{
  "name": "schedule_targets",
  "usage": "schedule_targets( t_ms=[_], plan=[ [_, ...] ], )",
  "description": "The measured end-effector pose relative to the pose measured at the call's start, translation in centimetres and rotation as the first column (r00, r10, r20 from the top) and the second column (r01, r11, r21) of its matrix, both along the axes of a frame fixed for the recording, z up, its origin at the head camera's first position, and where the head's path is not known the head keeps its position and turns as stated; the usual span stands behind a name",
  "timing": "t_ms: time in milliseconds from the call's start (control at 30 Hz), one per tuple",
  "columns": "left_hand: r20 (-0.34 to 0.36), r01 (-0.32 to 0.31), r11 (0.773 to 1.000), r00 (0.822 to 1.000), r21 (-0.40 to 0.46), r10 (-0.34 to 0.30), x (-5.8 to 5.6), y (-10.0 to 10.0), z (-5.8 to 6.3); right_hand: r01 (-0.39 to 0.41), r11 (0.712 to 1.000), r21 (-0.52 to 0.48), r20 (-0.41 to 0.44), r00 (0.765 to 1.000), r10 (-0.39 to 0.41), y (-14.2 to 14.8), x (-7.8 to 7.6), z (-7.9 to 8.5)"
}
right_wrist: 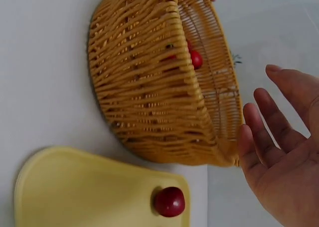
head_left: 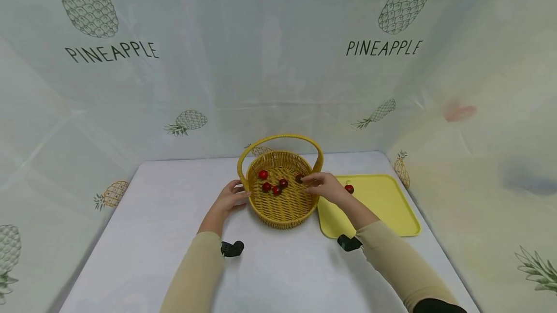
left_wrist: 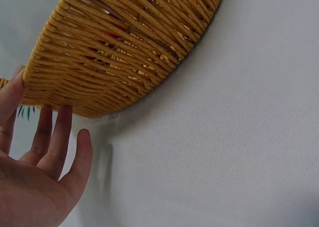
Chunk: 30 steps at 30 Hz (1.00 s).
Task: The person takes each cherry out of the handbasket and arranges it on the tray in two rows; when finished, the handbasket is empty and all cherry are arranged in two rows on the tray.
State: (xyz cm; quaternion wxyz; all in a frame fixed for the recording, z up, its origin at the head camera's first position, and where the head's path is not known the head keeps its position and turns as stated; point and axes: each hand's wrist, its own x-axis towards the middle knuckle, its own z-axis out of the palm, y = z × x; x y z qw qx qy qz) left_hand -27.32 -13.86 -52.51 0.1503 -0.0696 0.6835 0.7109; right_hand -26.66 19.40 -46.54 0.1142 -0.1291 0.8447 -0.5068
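A yellow woven basket (head_left: pixel 285 214) with an arched handle stands on the white table, with several red cherries (head_left: pixel 276 190) inside. My left hand (head_left: pixel 227 199) holds the basket's left side, thumb at the rim and fingers against the outer wall. Over the right rim is my right hand (head_left: pixel 324 186); its fingers (right_wrist: pixel 276 122) are parted and hold nothing in the right wrist view. A dark red cherry (head_left: pixel 299 178) lies in the basket just beside these fingertips. Another cherry (right_wrist: pixel 169 202) sits on the yellow tray (head_left: pixel 383 206).
The tray lies right of the basket, partly under my right forearm. A pale sheet (head_left: pixel 278 81) printed with pineapples hangs behind the table (head_left: pixel 174 235) and along its sides.
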Motion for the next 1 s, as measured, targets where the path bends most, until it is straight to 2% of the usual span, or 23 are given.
schedule_targets(
  t_ms=[200, 433, 633, 1000],
  plan=[
    [-0.007, -0.001, 1.000, 1.000, 0.004, 0.001, -0.1, 0.0, -0.2, -0.050, 0.999, 0.000, -0.009, 0.999, 0.050, -1.8, -0.9, 0.0],
    [-0.004, 0.000, 1.000, 1.000, -0.016, 0.000, 0.0, 0.0, -0.1, -0.080, 0.991, 0.109, -0.023, 0.996, 0.083, -3.8, -2.2, 0.3],
    [-0.001, -0.005, 1.000, 1.000, -0.024, 0.005, -0.1, -0.1, -0.3, -0.136, 0.981, 0.139, -0.020, 0.990, 0.140, -5.0, -2.8, 0.5],
    [0.009, -0.010, 0.999, 1.000, -0.036, 0.010, 0.0, 0.0, 0.0, -0.195, 0.958, 0.212, 0.073, 0.980, 0.184, -6.7, -4.0, -0.3]
  ],
)
